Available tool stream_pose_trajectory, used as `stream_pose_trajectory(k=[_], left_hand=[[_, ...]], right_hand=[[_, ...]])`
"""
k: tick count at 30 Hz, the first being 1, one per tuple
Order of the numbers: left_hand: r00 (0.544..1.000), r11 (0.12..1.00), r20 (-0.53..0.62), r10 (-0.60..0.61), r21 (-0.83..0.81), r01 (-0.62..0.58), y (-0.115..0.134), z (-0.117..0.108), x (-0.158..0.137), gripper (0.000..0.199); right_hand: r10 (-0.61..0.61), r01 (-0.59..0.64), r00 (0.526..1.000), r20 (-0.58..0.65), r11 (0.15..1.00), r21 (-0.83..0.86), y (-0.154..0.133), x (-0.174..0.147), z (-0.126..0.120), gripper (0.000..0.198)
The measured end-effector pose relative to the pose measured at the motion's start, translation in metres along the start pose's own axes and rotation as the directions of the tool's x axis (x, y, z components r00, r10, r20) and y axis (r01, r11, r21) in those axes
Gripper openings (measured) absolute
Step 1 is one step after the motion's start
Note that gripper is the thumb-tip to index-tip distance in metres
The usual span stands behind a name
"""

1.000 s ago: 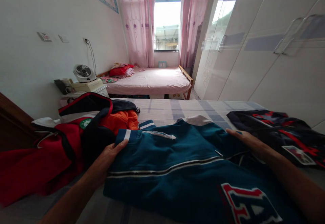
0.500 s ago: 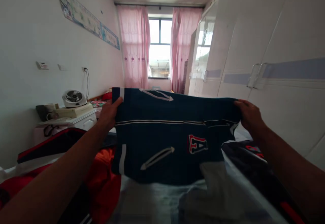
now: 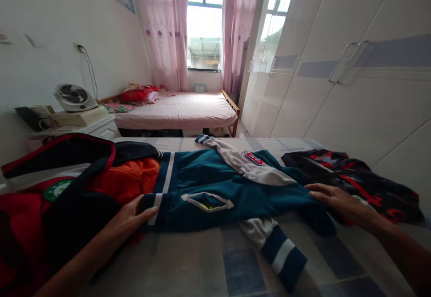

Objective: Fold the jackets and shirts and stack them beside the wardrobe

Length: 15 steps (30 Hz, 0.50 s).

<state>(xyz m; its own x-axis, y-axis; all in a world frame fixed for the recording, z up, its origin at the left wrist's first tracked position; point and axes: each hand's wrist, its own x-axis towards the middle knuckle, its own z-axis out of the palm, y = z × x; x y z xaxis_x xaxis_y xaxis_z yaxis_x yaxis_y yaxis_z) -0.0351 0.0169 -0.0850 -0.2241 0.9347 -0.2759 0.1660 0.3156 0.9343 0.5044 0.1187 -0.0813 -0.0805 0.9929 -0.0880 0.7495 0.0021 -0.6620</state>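
A teal jacket [image 3: 198,175] with grey sleeves lies sideways on the patterned bed sheet [image 3: 195,261]. Its navy hem with a white stripe points left, and a white-trimmed pocket slit gapes slightly on the near side. My left hand [image 3: 129,220] pinches the near corner of the hem. At the jacket's right end, my right hand [image 3: 340,202] grips the cloth near the shoulder, its fingertips partly hidden. One grey sleeve [image 3: 252,162] with a red number lies across the top. The other sleeve's striped cuff [image 3: 284,254] sticks out from underneath towards me.
Red, navy and orange clothes [image 3: 124,175] lie heaped at the left, against the hem. A black garment with red marks [image 3: 353,175] lies at the right. Beyond are a pink bed [image 3: 182,110], a fan [image 3: 76,97] on a cabinet and a white wardrobe [image 3: 363,99].
Both hands have come down with the jacket, which was held up spread out and now rests on the bed. My view has tilted downward.
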Motion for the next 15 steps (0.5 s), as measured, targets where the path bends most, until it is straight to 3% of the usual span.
stream_pose_trajectory(k=[3,5,7,10,12,15], left_hand=[[0.999,0.995,0.02,0.036,0.088,-0.037,-0.007,0.005,-0.002,0.046],[0.998,0.996,0.032,0.063,0.057,-0.065,-0.002,0.006,0.002,0.048],[0.995,0.994,0.021,0.097,-0.048,-0.096,0.006,0.006,0.005,0.046],[0.985,0.975,-0.104,0.138,-0.159,-0.153,0.02,0.003,0.001,0.044],[0.969,0.977,-0.189,0.157,-0.11,-0.18,0.023,0.0,-0.004,0.043],[0.959,0.982,-0.221,0.179,0.104,-0.159,0.014,-0.002,-0.008,0.045]], right_hand=[[0.029,-0.036,0.995,-0.092,0.996,-0.081,-0.007,0.001,0.023,0.045],[0.045,-0.061,0.986,-0.161,0.993,-0.098,-0.021,0.006,0.029,0.048],[0.048,-0.06,0.972,-0.229,0.997,-0.046,-0.038,0.006,0.027,0.048],[0.033,0.011,0.929,-0.369,0.993,0.117,-0.057,-0.008,0.012,0.046],[0.046,0.032,0.896,-0.441,0.985,0.167,-0.059,-0.021,0.004,0.044],[0.063,-0.023,0.925,-0.376,0.994,0.109,-0.044,-0.035,0.006,0.042]])
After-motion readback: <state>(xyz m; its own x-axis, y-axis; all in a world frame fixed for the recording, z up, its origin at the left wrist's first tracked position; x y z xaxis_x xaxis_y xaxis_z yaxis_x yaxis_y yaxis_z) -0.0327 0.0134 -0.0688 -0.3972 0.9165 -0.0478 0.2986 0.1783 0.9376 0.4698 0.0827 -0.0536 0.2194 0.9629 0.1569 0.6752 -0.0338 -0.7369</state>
